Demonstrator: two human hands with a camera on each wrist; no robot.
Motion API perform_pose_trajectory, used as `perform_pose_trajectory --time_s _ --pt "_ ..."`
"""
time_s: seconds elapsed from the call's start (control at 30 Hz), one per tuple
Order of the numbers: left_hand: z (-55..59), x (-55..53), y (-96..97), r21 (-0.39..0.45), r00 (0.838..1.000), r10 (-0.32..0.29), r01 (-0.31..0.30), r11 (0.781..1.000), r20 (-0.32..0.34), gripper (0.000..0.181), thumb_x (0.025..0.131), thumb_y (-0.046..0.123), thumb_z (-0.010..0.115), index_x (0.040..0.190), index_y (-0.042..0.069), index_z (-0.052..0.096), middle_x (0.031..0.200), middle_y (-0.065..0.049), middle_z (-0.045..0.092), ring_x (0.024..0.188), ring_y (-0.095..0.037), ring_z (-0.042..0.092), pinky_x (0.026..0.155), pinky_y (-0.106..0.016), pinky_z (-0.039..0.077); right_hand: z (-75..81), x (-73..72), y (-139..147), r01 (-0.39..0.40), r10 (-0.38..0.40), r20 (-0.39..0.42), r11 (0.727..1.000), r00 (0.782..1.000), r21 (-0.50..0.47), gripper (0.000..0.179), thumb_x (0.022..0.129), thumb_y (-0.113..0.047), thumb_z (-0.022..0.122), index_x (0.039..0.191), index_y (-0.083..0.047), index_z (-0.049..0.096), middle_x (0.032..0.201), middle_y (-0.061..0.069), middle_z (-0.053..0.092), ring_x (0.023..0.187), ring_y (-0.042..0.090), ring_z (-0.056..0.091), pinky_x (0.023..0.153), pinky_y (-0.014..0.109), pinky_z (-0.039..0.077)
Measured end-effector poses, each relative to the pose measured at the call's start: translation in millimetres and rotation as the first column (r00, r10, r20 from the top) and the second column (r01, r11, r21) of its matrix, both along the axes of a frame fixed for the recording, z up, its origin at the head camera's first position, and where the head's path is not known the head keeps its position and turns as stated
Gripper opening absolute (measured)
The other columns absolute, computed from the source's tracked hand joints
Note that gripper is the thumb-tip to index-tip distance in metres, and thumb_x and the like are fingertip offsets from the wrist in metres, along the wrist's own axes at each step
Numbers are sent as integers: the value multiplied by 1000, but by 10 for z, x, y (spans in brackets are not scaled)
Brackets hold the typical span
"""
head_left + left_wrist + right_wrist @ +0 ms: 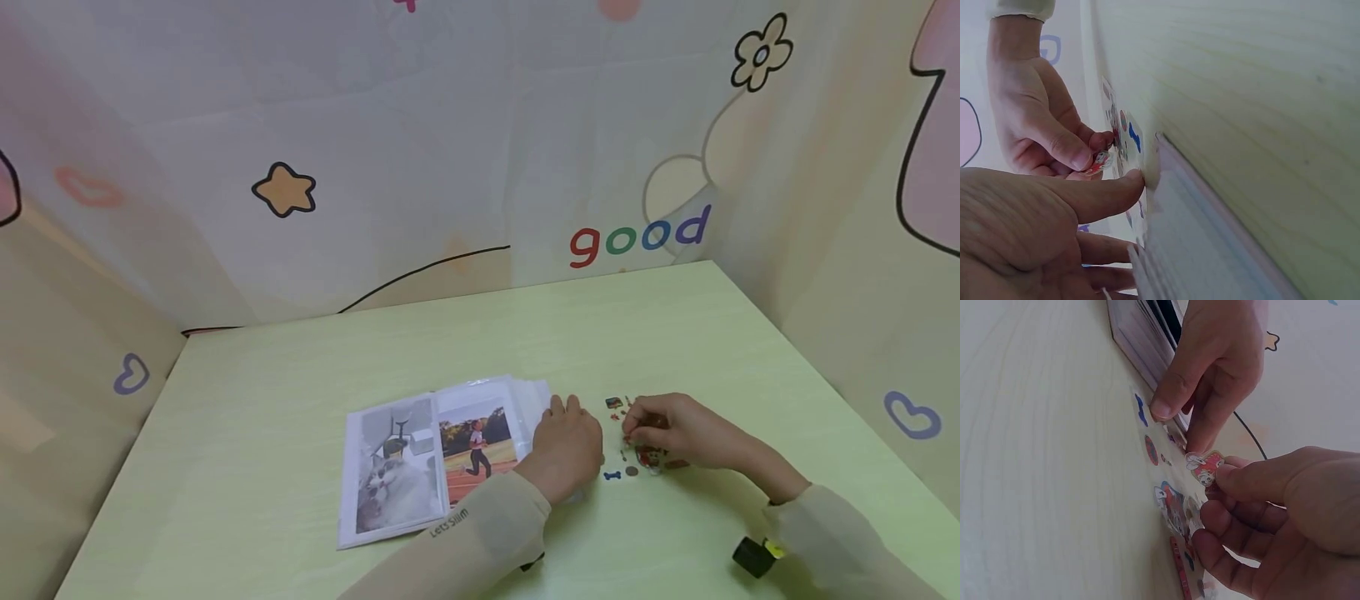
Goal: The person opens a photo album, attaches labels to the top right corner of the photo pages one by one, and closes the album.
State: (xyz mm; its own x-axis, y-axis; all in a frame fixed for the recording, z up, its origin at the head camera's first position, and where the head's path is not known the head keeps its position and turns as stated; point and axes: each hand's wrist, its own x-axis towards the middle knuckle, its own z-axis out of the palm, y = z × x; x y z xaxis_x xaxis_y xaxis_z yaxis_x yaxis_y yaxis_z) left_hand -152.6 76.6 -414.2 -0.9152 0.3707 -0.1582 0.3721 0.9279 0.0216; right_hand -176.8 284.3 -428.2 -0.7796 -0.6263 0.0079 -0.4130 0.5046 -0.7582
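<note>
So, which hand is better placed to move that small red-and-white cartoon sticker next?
Probably the right hand: it pinches the sticker, while the left hand touches the thin, colourful sticker sheet.

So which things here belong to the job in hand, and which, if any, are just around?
Seem part of the job:
sticker, pinched in the right hand
sticker sheet, between the two hands
open photo album, beside the left hand

Seem just around:
printed backdrop, behind the table
black object near the right sleeve, purpose unclear
</note>
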Motion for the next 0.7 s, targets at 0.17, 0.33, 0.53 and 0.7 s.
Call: perform_pose_trajectory --time_s 0.17,0.33,0.53,0.7 --pt "-19 11 0 0 999 -25 25 1000 -39 30 94 40 74 93 10 71 93 -2 49 87 -18 42 73 -26 40 -10 -1 -11 -13 13 1 1000 1000 -24 8 99 -1 66 99 -9 69 92 -1 71 80 13 63 71 24 53" --pt "-38 48 11 -42 994 -71 68 997 -82 28 98 39 70 91 13 73 92 -1 53 88 -18 43 74 -25 41 -5 11 -34 -5 5 -3 1000 1000 -20 7 99 -1 67 101 -8 68 94 -1 71 81 12 64 71 23 53" --pt "17 100 -77 27 994 -69 72 997 -90 35 99 44 68 110 11 72 109 0 61 101 -17 52 87 -27 47 -4 30 -60 15 -15 -19 1000 1000 14 9 98 -1 68 100 -10 68 94 -2 71 81 11 64 71 24 54" --pt "117 123 -312 131 988 -64 83 988 -140 45 102 44 64 127 7 69 137 -7 62 133 -28 54 109 -36 45 47 28 -85 34 -32 -32 998 999 44 11 98 -1 67 99 -12 69 93 -3 70 80 9 61 71 24 54"
